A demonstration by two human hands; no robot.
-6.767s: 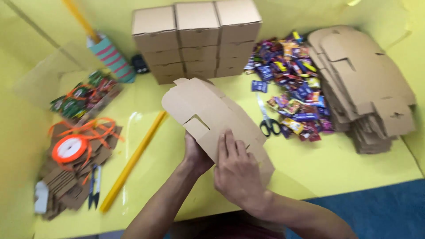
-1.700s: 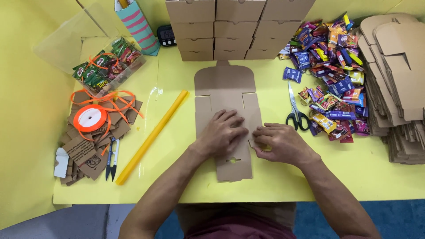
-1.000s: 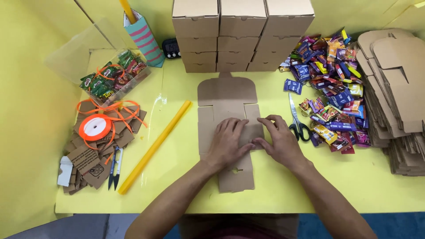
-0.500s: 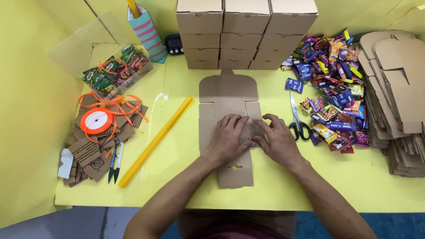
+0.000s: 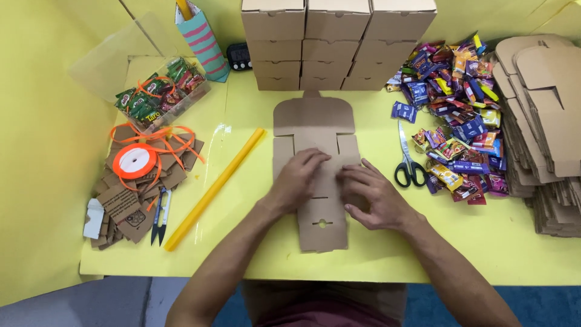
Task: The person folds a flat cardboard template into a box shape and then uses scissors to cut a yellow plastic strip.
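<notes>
Both hands lie flat on the cardboard box blank (image 5: 315, 175) spread on the yellow table (image 5: 375, 254). I see my left hand (image 5: 299, 178) with fingers extended, pressing its middle; my right hand (image 5: 369, 197) presses the right edge, fingers loosely spread, gripping nothing. Scissors (image 5: 408, 160) lie just right. Beyond, assembled boxes (image 5: 336, 42) stand stacked.

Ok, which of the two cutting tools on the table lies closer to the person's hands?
The black-handled scissors, just beyond the right hand beside the sweets pile. The small snips lie far out past the left hand, beyond the yellow roll.
</notes>
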